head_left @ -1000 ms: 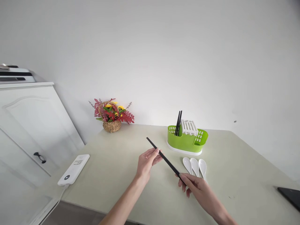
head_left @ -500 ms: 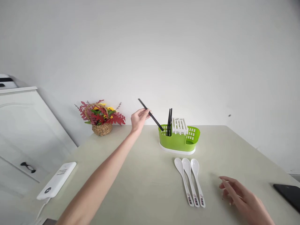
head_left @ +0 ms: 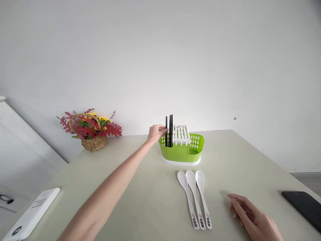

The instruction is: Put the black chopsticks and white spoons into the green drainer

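At the left end of a green cutlery holder point(head_left: 175, 154), my left hand point(head_left: 157, 131) pinches a black chopstick point(head_left: 166, 139) between thumb and fingers. This chopstick stands upright with its lower end inside the holder. Beside it, more black chopsticks point(head_left: 171, 130) stand upright in the same compartment. A white slatted rack point(head_left: 181, 134) sits over the holder's middle. My right hand point(head_left: 250, 214) rests low over the table, fingers loosely bent and holding nothing. To its left, three white spoons point(head_left: 195, 199) lie side by side, bowls toward the holder.
A wicker basket point(head_left: 94, 144) of red and yellow flowers stands at the back left. A white power bank point(head_left: 33, 212) lies at the left edge of the table point(head_left: 140, 201), and a black phone point(head_left: 303, 206) at the right. Behind is a wall point(head_left: 160, 67).
My left hand has lowered the chopstick into the holder's left end, turning it from slanted to upright. The view has shifted, while the spoons still lie in place.
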### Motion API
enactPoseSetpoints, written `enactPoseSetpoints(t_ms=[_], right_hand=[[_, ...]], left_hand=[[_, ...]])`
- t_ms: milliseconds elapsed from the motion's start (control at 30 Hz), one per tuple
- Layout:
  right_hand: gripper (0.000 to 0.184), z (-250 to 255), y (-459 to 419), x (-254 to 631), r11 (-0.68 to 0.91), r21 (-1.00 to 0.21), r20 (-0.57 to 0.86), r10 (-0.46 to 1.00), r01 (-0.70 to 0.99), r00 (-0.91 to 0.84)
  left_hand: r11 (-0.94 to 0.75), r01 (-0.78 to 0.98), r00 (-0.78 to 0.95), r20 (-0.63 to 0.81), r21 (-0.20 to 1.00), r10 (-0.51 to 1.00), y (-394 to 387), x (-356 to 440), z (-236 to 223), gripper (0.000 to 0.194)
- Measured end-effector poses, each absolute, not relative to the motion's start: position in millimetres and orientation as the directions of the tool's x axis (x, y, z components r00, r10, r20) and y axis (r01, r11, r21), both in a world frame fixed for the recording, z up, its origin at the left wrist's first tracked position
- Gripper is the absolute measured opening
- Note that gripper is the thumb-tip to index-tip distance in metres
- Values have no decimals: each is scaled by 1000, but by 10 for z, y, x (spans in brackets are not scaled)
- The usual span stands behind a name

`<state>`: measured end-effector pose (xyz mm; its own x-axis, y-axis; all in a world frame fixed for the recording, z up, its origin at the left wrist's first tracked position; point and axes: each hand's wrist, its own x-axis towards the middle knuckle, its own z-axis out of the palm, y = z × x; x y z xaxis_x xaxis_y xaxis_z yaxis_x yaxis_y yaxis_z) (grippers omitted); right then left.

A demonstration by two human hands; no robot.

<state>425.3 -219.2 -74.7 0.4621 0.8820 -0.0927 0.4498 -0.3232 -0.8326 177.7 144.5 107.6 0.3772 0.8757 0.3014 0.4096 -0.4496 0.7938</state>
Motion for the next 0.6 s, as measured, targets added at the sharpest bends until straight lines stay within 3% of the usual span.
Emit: enactPoseSetpoints(t_ms=[267,400,600], right_hand=[[55,-699,-2204,4123,-311,-846,-46,852,433,522],[56,-639,-2196,4090,-319,-826,-45,858,464,511],[51,-450,-2027,3875,-348,-737,-74,894,579,442]], left_hand=[[-602,571,375,475,558,796,1283,1624,1110,31],[-527,551,237,484,647,842,1176,1222,926,36],[-340,563,102,345,753,933,707,400,314,32]])
